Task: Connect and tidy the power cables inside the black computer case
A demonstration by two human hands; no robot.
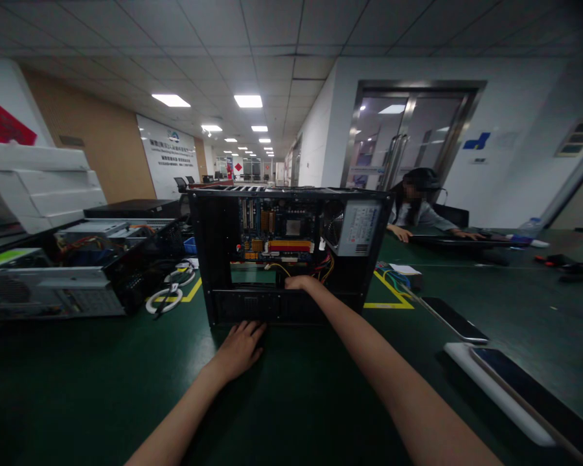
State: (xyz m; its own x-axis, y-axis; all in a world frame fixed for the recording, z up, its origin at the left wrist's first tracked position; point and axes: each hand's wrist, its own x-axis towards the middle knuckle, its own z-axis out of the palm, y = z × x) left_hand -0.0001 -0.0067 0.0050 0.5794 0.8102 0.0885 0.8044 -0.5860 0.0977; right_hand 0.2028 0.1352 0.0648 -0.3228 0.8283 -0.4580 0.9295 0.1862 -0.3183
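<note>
An open black computer case (214,259) stands upright on the dark green table (291,388), its motherboard (276,233) and silver power supply (357,226) facing me. My left hand (238,346) rests on the table in front of the case's lower edge, fingers loosely curled with the fingertips against the case. My right hand (298,283) reaches over the lower frame into the case near a bundle of coloured wires (323,266). Its fingers are bent down behind the frame and hidden.
A second opened computer case (78,272) lies at the left with white cable rings (168,298) beside it. Two phones (454,318) (529,395) lie on the right. A person (418,210) sits at the far right side of the table. White boxes (39,184) stack at the far left.
</note>
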